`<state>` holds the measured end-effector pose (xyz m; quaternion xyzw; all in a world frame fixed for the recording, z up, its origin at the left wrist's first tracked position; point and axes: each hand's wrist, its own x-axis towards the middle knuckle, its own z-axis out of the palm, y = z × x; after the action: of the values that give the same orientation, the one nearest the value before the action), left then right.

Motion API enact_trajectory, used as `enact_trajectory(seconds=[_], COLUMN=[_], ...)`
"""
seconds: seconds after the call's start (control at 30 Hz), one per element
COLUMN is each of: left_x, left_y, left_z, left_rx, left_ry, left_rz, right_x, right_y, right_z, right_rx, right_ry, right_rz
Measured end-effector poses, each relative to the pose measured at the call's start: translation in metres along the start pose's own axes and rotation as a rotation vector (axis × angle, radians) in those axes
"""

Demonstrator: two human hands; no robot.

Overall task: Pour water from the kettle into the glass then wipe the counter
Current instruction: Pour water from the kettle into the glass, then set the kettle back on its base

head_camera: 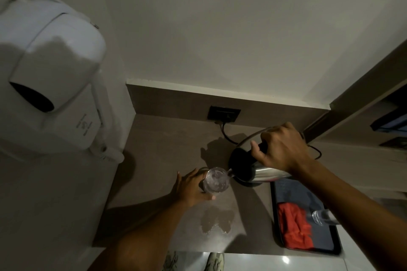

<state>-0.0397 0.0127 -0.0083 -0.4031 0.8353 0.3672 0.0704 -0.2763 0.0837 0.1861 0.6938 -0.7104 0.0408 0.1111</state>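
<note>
My right hand (280,148) grips the black handle of a steel kettle (259,172), which is tilted left with its spout at the rim of a clear glass (217,180). Water runs from the spout into the glass. My left hand (191,187) is wrapped around the glass and holds it on the grey-brown counter (167,156). A wet puddle (217,220) lies on the counter in front of the glass. A red cloth (294,226) rests on a dark tray (330,246) at the right.
A second clear glass (320,218) stands on the tray, partly behind my right forearm. A black wall socket (223,113) with a cord sits at the back. A white wall-mounted appliance (50,68) hangs at the left. The counter's front edge is near my feet.
</note>
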Motion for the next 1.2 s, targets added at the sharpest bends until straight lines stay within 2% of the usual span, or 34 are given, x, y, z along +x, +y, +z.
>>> enact_trajectory(seconds=[0.2, 0.5, 0.67, 0.83, 1.0, 1.2], left_x=[0.001, 0.002, 0.001, 0.003, 0.004, 0.005], left_y=[-0.001, -0.004, -0.004, -0.006, -0.006, -0.008], left_z=[0.002, 0.003, 0.003, 0.004, 0.005, 0.008], left_rx=[-0.007, -0.006, -0.023, -0.04, -0.026, -0.04], left_ry=[0.0, 0.002, 0.012, 0.01, 0.037, 0.058], left_rz=[-0.001, 0.02, 0.015, 0.012, 0.011, 0.026], right_x=[-0.002, -0.019, -0.038, -0.052, -0.057, -0.058], right_y=[-0.002, 0.008, 0.024, 0.043, 0.062, 0.069], right_z=[0.001, 0.01, 0.028, 0.047, 0.077, 0.103], right_rx=[0.03, 0.39, 0.621, 0.834, 0.835, 0.928], right_ry=[0.015, 0.061, 0.08, 0.191, 0.31, 0.414], right_rz=[-0.004, 0.21, 0.487, 0.759, 1.014, 1.123])
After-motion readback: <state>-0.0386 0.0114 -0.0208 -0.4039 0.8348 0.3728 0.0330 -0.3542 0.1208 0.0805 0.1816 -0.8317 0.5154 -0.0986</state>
